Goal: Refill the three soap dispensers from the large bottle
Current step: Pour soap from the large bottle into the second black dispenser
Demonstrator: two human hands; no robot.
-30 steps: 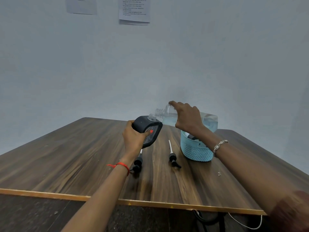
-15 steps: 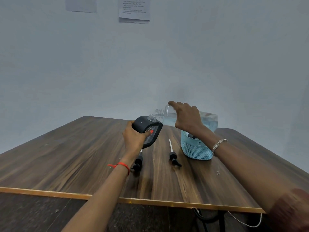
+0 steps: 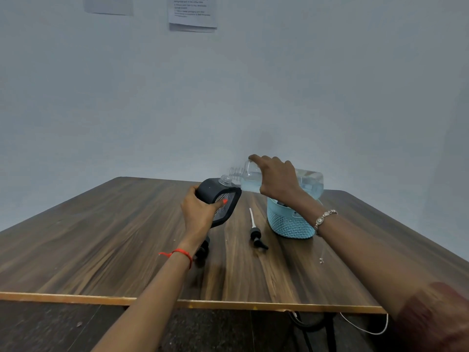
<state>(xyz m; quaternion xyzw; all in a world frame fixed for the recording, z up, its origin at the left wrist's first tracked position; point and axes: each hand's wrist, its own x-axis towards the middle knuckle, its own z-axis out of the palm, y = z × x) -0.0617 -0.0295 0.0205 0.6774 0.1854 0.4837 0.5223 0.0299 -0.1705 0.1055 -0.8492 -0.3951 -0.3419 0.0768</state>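
Observation:
My left hand [image 3: 199, 213] grips a black soap dispenser [image 3: 220, 199], tilted, with its clear threaded neck open at the top. My right hand [image 3: 276, 180] holds the large clear bottle [image 3: 308, 182] on its side above the table, pale liquid inside. The bottle's open mouth sits just above and beside the dispenser's neck. A black pump head with a white tube [image 3: 255, 233] lies on the wooden table [image 3: 101, 237]. A second pump head [image 3: 203, 250] lies partly hidden under my left wrist.
A light blue woven basket [image 3: 289, 223] stands on the table under my right wrist, with something dark inside. Small bits lie at the right [image 3: 321, 260]. Cables hang below the front edge. A grey wall with paper sheets [image 3: 193, 12] rises behind.
The bottle and dispenser stay nearly where they were, mouth against neck. The view has shifted slightly; the hands hold the same grips.

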